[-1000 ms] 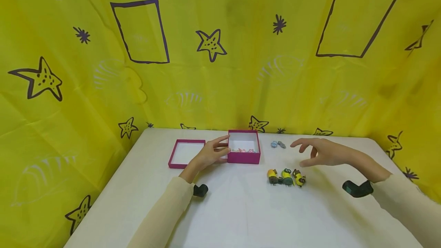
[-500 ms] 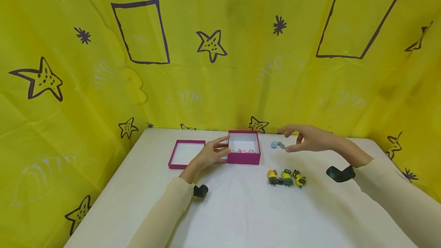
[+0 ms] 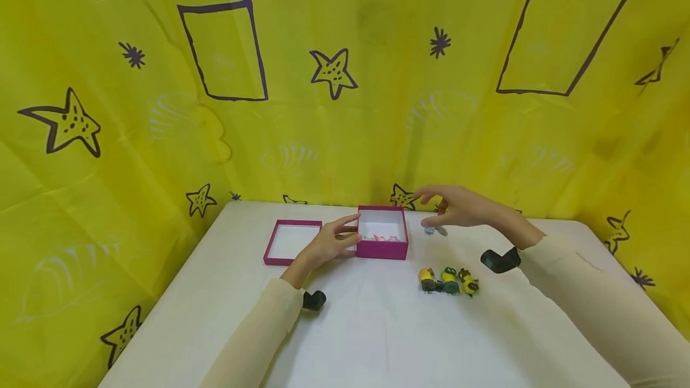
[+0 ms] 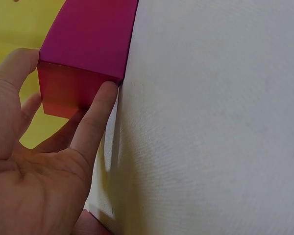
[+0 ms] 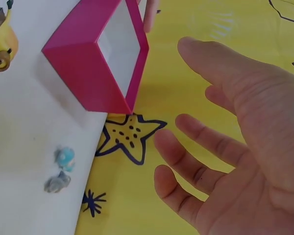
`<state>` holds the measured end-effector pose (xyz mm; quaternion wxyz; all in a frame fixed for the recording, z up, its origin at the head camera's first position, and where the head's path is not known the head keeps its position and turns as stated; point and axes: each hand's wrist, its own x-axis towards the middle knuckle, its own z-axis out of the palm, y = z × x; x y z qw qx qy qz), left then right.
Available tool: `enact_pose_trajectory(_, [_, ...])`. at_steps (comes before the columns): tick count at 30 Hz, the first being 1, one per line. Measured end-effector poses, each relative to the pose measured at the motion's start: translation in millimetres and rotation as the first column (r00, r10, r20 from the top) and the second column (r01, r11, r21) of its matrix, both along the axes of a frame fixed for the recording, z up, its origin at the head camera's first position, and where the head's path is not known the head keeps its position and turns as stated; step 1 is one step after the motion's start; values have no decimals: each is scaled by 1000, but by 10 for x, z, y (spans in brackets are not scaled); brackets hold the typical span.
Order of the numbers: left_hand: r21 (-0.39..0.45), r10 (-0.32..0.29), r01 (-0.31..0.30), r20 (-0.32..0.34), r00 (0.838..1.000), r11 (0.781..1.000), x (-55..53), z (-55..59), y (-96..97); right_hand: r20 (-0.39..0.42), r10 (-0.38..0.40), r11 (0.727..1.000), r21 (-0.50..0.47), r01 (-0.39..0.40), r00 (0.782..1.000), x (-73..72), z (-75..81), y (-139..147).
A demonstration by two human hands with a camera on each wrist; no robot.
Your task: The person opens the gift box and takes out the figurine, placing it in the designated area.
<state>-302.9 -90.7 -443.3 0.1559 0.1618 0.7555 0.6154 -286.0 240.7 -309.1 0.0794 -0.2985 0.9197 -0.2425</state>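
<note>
My left hand rests its fingertips against the left side of a magenta box with a white inside. In the left wrist view, spread fingers touch the box's side near its edges. Several small pinkish figures lie inside the box. My right hand hovers to the right of the box, fingers loosely bent and holding nothing. Below it on the table are a small light-blue figure and a small grey figure, partly overlapped by the hand in the head view.
The box's lid lies upturned on the table, left of the box. Three yellow toy figures lie nearer, front right of the box. A yellow curtain hangs behind the table's far edge.
My right hand has moved left and away from me, from beside the yellow figures to over the small blue and grey ones. The left hand stays against the box.
</note>
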Motion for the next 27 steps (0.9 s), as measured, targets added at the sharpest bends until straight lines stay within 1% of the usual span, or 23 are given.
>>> enact_pose_trajectory(8, [12,-1,1,8,1000,1000,12,21,-1,6,2,1000,-10,-2,1000,-147,-108,-217])
enact_pose_trajectory(10, [8,-1,1,12,1000,1000,13,30,2,-4,24,1000,-20,-24,1000,-184,-145,-264])
enact_pose_trajectory(14, [-18,9,-9,19,1000,1000,10,35,10,1,48,998,-32,-48,999,-242,-217,-353])
enact_pose_trajectory(19, [-30,16,-16,24,1000,999,8,37,17,14,43,999,-21,-42,999,-289,-292,-451])
enact_pose_trajectory(27, [-12,12,-12,28,1000,1000,3,19,8,42,42,999,-19,-41,998,-327,-420,-573])
